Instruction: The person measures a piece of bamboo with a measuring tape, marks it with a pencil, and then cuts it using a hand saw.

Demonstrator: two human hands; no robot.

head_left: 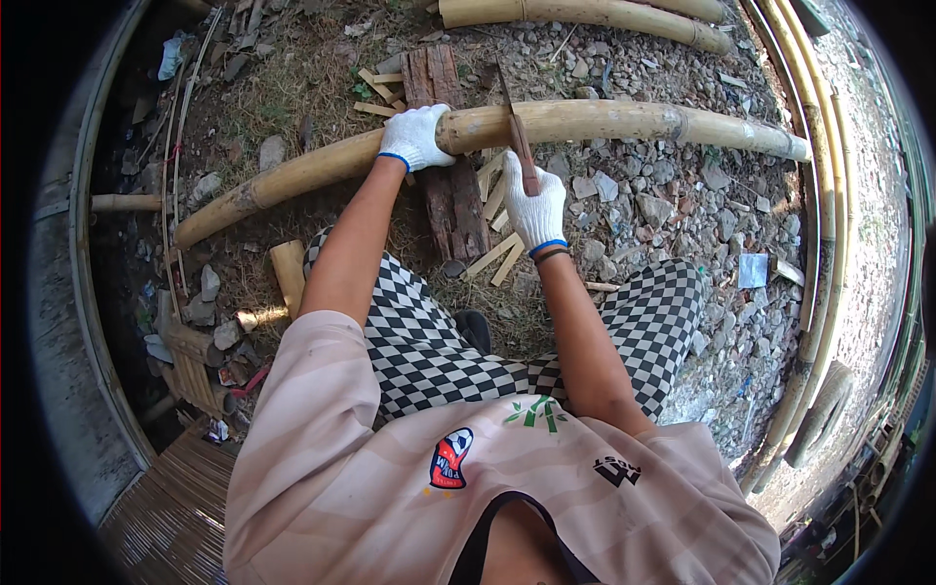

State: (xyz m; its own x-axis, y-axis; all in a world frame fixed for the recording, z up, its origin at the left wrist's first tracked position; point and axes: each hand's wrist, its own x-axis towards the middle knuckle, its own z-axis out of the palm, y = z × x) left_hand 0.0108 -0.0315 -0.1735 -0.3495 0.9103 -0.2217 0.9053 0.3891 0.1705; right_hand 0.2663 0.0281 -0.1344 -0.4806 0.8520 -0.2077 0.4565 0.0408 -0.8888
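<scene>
A thick, pale bamboo pole [609, 119] lies crosswise in front of me, resting over a rough reddish-brown timber [456, 210]. My left hand [417, 138], in a white knit glove with a blue cuff, is closed around the pole above that timber. Just to its right, my right hand [536, 207], gloved the same way, grips the brown handle of a saw [512, 109]. The saw's narrow dark blade, seen nearly edge-on, stretches away from me across the pole. Its teeth cannot be made out.
Split bamboo pieces [495, 255] lie beside the timber. More bamboo poles [585, 14] lie at the far side, and long ones [829, 214] run along the right. Stones and rubble [653, 208] cover the ground. A short bamboo length [289, 276] is near my left knee.
</scene>
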